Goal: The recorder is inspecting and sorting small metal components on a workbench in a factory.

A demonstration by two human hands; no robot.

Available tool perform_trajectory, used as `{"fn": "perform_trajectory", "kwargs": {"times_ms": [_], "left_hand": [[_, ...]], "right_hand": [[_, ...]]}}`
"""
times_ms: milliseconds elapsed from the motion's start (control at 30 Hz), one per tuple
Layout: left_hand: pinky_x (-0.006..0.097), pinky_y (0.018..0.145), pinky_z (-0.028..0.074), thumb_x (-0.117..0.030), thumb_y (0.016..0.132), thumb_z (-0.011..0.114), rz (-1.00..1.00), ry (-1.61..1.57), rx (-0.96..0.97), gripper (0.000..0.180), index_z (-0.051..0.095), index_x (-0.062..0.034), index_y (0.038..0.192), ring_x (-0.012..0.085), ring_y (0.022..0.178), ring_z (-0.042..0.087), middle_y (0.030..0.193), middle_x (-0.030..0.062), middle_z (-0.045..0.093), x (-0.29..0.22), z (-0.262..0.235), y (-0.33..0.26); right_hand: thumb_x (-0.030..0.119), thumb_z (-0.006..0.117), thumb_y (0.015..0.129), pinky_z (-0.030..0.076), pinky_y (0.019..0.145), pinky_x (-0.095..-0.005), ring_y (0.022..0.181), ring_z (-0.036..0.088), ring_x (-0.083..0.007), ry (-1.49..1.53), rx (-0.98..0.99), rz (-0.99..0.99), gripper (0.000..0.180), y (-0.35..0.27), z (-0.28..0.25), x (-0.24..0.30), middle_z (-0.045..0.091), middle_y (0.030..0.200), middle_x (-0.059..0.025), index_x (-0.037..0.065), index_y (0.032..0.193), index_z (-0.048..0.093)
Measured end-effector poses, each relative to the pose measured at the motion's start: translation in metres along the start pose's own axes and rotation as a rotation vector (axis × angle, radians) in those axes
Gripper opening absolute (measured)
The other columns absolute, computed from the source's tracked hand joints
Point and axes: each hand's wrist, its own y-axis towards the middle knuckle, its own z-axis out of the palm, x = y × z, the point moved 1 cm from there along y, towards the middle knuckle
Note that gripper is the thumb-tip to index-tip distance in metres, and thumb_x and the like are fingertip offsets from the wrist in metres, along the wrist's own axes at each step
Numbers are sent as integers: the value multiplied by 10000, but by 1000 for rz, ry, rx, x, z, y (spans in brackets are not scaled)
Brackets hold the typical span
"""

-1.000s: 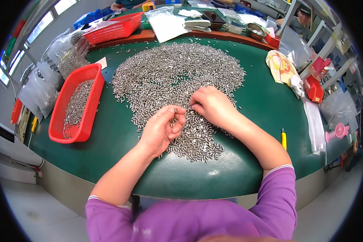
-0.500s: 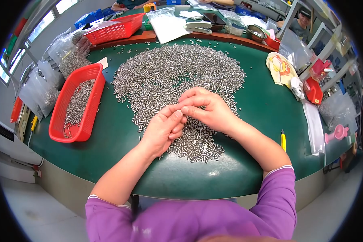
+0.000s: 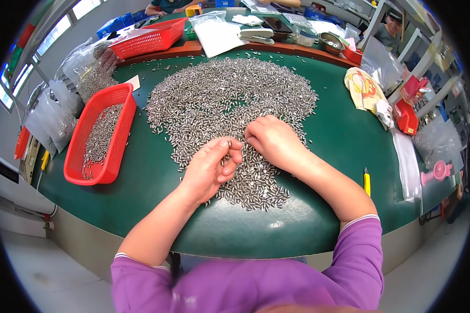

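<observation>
A large heap of small silvery metal pins (image 3: 230,86) spreads over the green table, thinning into a tail towards me. Over the near part of the heap, my left hand (image 3: 210,166) is turned palm inward, thumb and forefinger pinched on one small metal pin (image 3: 230,143). Just right of it, my right hand (image 3: 274,140) reaches down to the heap with its fingers curled together. Its fingertips point down at the pins; whether they grip one is hidden.
A red plastic basket (image 3: 124,133) partly filled with pins stands on the left. Filled plastic bags (image 3: 49,117) lie beyond it. To the right are a yellow cutter knife (image 3: 367,182), a patterned cloth (image 3: 364,88) and a pink scoop-like object (image 3: 437,172). A wooden ledge (image 3: 308,51) bounds the far side.
My hands, which met at the fingertips before, are now apart. The right one has shifted right and down to the pins; the left has stayed nearly in place.
</observation>
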Motion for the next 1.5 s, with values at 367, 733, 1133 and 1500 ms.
{"fn": "perform_trajectory", "kwargs": {"times_ms": [367, 733, 1133, 1500], "left_hand": [[203, 502, 332, -194, 1006, 389, 8, -30, -57, 235, 527, -17, 1077, 91, 636, 410, 882, 58, 537, 0, 3, 1], [167, 499, 356, -113, 959, 532, -65, -33, -66, 169, 529, -33, 1108, 44, 640, 448, 890, 29, 557, 4, 2, 1], [189, 475, 332, -194, 977, 468, 23, -13, -33, 152, 532, -56, 970, 74, 602, 430, 829, 43, 558, 0, 2, 0], [205, 472, 326, -161, 981, 386, 19, 3, -17, 198, 526, -25, 1018, 89, 609, 425, 842, 65, 550, 0, 1, -1]], "right_hand": [[149, 692, 756, 472, 801, -418, 880, 598, -316, 54, 69, 8, 153, 2, -3, -5, 635, 864, -104, 66, 879, 653], [114, 646, 883, 481, 832, -298, 952, 581, -158, 867, 47, 194, 92, 9, -13, 10, 588, 966, -42, 50, 945, 671], [176, 691, 750, 488, 845, -407, 947, 602, -300, 57, 187, 116, 256, -1, -20, -1, 635, 958, -113, 93, 992, 681], [149, 656, 753, 494, 790, -427, 873, 610, -316, 29, 57, 15, 132, -2, -13, -1, 623, 862, -111, 74, 861, 657]]}}
